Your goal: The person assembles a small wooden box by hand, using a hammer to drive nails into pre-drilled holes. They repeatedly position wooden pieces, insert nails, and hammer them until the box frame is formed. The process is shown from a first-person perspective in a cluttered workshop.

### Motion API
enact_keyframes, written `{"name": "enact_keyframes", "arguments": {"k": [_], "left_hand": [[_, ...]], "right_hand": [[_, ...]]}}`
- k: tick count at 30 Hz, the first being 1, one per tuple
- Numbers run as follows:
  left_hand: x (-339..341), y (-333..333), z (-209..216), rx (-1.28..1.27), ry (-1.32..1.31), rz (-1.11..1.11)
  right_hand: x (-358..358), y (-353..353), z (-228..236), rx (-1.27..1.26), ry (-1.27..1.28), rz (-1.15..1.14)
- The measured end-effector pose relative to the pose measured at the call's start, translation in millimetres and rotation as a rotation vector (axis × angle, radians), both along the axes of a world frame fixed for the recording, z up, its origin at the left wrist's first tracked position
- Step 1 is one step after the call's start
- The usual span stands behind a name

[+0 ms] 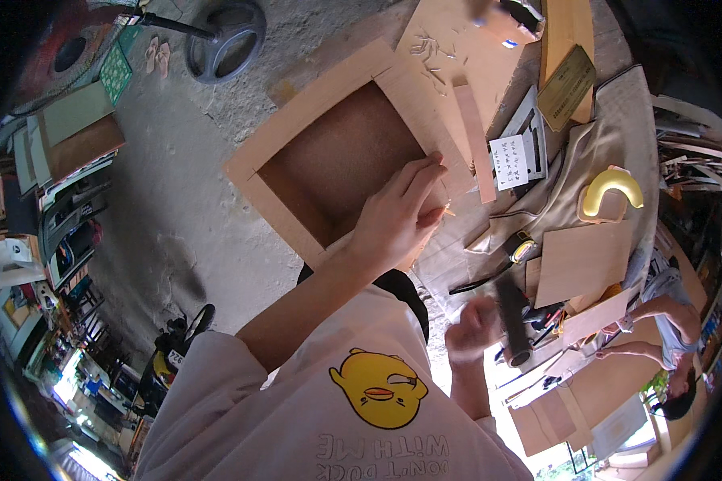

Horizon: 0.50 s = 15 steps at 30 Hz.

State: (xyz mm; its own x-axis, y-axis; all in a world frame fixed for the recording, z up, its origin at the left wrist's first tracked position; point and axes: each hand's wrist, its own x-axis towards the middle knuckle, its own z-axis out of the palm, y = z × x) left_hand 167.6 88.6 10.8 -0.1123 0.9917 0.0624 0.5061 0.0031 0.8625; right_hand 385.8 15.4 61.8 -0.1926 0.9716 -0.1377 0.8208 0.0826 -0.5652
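A shallow wooden box (253, 172) with a wide, flat frame round its square opening is tilted in front of me. My left hand (393, 212) lies across its right side, fingers curled and closed over the frame near the edge. A small pale sliver sticks out by those fingertips, too small to name. Lower right, my right hand (472, 325) is closed and smeared by motion. It grips what looks like a hammer (513, 321), whose dark head has a round face; the handle is mostly hidden. The hammer is apart from the box.
Nails (433, 56) lie scattered on a board at the top. Right of the box are a narrow wood strip (475, 144), a handwritten paper (512, 160), a tape measure (523, 247), a yellow curved object (614, 192) and a flat panel (586, 260). Another person (674, 321) is at far right.
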Motion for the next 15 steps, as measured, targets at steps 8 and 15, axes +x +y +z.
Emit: {"name": "enact_keyframes", "arguments": {"k": [8, 15], "left_hand": [[-0.9, 2.2, -0.2, -0.006, -0.031, 0.009], [1.8, -5.8, 1.6, -0.028, -0.015, -0.01]], "right_hand": [[-3.6, -2.7, -3.7, 0.112, 0.063, 0.009], [-3.3, -4.2, 10.9, 0.135, 0.019, -0.016]]}}
